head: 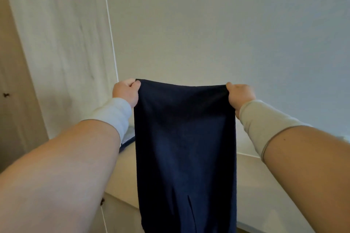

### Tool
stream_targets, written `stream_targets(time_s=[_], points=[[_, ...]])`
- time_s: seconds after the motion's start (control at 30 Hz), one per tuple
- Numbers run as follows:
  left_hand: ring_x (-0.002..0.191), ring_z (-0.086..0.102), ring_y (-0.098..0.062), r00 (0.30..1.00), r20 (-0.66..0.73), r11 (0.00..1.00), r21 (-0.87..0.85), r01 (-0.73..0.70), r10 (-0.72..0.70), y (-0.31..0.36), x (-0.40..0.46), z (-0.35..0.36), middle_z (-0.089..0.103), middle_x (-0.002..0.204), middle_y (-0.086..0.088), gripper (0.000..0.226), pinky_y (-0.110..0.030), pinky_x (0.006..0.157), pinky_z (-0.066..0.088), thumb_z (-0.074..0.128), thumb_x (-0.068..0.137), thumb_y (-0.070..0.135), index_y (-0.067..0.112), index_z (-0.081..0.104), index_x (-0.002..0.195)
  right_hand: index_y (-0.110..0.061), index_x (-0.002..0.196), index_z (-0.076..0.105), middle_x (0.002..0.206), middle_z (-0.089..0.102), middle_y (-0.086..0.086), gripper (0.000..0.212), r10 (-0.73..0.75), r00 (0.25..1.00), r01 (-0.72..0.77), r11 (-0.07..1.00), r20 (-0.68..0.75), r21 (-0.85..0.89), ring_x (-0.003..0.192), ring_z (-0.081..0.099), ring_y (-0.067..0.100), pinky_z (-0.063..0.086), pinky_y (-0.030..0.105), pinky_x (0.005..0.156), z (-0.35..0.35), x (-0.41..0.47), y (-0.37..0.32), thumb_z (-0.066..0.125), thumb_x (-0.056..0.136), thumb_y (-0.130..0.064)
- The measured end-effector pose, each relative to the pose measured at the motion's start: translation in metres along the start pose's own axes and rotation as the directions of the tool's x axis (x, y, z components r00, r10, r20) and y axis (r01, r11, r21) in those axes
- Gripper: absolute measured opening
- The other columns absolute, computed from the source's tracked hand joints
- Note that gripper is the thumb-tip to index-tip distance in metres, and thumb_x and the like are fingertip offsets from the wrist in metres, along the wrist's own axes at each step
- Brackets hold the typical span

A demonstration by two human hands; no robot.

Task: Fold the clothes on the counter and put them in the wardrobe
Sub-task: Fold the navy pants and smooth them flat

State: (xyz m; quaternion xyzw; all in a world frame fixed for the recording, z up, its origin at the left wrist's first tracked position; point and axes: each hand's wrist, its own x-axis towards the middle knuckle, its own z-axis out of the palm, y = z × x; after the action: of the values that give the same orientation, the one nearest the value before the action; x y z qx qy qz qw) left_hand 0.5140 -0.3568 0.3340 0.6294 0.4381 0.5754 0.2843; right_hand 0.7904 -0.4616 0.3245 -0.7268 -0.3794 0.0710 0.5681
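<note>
- Fabric of the navy garment [185, 138] runs off the frame at 6 o'clock, hiding its type and much of the beige counter [265, 185].
- Left hand [126, 91] and right hand [239, 94] each pinch a top corner, holding it up taut.
- Pale wall [208, 24] behind; wooden panel [62, 43] at 10 o'clock.

A plain pale wall [227, 24] fills the background, meeting a tall panel of light wood grain [66, 43] at a thin white vertical edge strip [110, 30]. At far left stands a beige door [13, 100] with a small dark fitting [6, 94]. Another small dark knob [102, 201] shows on a cabinet front lower down.
</note>
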Motion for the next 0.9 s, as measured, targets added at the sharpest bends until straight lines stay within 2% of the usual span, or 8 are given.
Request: stream_targets(time_s=[0.17, 0.27, 0.33, 0.4, 0.5, 0.6, 0.8, 0.9], points=[[0.055, 0.031, -0.021, 0.981, -0.195, 0.983, 0.184, 0.013, 0.023, 0.016, 0.008, -0.018, 0.036, 0.06, -0.002, 0.035, -0.028, 0.049, 0.028, 0.054, 0.092, 0.019, 0.012, 0.037, 0.062, -0.02, 0.061, 0.035, 0.062, 0.038, 0.0, 0.042, -0.054, 0.994, 0.056, 0.998, -0.09, 0.028, 0.079, 0.043, 0.024, 0.034, 0.03, 0.058, 0.017, 0.004, -0.025, 0.042, 0.1, -0.034], [0.053, 0.025, -0.02, 0.978, -0.21, 0.977, 0.21, 0.049, -0.004, 0.02, 0.017, -0.024, 0.027, 0.058, -0.001, 0.041, -0.029, 0.048, 0.023, 0.054, 0.092, 0.018, 0.014, 0.028, 0.059, -0.014, 0.071, 0.048, 0.073, 0.053, 0.009, 0.028, -0.046, 0.998, 0.049, 0.996, -0.046, 0.07, 0.073, 0.047, 0.027, 0.034, 0.027, 0.056, 0.02, 0.006, -0.032, 0.049, 0.096, -0.028], [0.062, 0.035, -0.023, 0.979, -0.202, 0.976, 0.201, 0.078, -0.037, 0.011, 0.024, -0.025, 0.037, 0.063, -0.001, 0.031, -0.027, 0.057, 0.032, 0.054, 0.092, 0.017, 0.014, 0.038, 0.064, -0.014, 0.103, 0.057, 0.101, 0.063, 0.011, 0.012, 0.032, 0.999, -0.035, 0.998, 0.042, 0.051, 0.08, 0.055, 0.025, 0.041, 0.022, 0.065, 0.024, 0.009, -0.036, 0.05, 0.093, -0.015], [0.075, 0.043, -0.023, 0.978, -0.2, 0.981, 0.167, 0.098, -0.064, -0.001, 0.033, -0.025, 0.049, 0.078, -0.002, 0.02, -0.027, 0.069, 0.038, 0.052, 0.092, 0.015, 0.018, 0.05, 0.073, -0.011, 0.12, 0.057, 0.112, 0.065, 0.007, 0.031, 0.115, 0.987, -0.138, 0.964, 0.113, 0.228, 0.094, 0.061, 0.024, 0.052, 0.026, 0.08, 0.036, 0.017, -0.026, 0.056, 0.089, -0.01], [0.093, 0.052, -0.021, 0.985, -0.114, 0.984, 0.107, 0.143, -0.131, -0.019, 0.047, -0.025, 0.056, 0.102, 0.003, 0.026, -0.028, 0.086, 0.045, 0.046, 0.098, 0.009, 0.023, 0.068, 0.102, 0.004, 0.11, 0.066, 0.105, 0.07, 0.012, 0.028, 0.175, 0.95, -0.282, 0.837, 0.26, 0.47, 0.085, 0.066, 0.023, 0.058, 0.044, 0.084, 0.053, 0.019, -0.017, 0.067, 0.084, -0.007], [0.118, 0.057, -0.025, 0.988, -0.002, 0.98, 0.125, 0.153, -0.154, -0.036, 0.067, -0.024, 0.061, 0.128, -0.004, 0.033, -0.033, 0.101, 0.046, 0.045, 0.097, 0.005, 0.014, 0.066, 0.12, -0.004, 0.105, 0.068, 0.102, 0.064, 0.01, 0.024, 0.109, 0.914, -0.264, 0.891, 0.391, 0.37, 0.088, 0.06, 0.021, 0.057, 0.037, 0.076, 0.064, 0.018, -0.016, 0.053, 0.09, 0.006], [0.103, 0.061, -0.028, 0.999, 0.006, 0.988, 0.152, 0.041, -0.043, -0.077, 0.111, -0.007, 0.066, 0.117, -0.007, 0.039, -0.033, 0.096, 0.049, 0.039, 0.095, -0.002, 0.017, 0.071, 0.104, -0.024, 0.083, 0.065, 0.087, 0.063, 0.0, 0.034, 0.007, 0.99, -0.005, 1.0, 0.14, -0.017, 0.09, 0.062, 0.025, 0.053, 0.032, 0.082, 0.11, 0.053, -0.009, 0.045, 0.084, 0.004], [0.108, 0.06, -0.026, 0.999, 0.041, 0.988, 0.155, -0.024, 0.018, -0.097, 0.15, 0.003, 0.064, 0.118, -0.005, 0.034, -0.034, 0.098, 0.048, 0.041, 0.096, 0.004, 0.017, 0.069, 0.109, -0.02, 0.085, 0.061, 0.079, 0.056, -0.003, 0.024, 0.013, 1.0, -0.013, 1.0, -0.02, -0.001, 0.083, 0.059, 0.025, 0.052, 0.033, 0.075, 0.135, 0.069, -0.016, 0.048, 0.087, 0.0]])
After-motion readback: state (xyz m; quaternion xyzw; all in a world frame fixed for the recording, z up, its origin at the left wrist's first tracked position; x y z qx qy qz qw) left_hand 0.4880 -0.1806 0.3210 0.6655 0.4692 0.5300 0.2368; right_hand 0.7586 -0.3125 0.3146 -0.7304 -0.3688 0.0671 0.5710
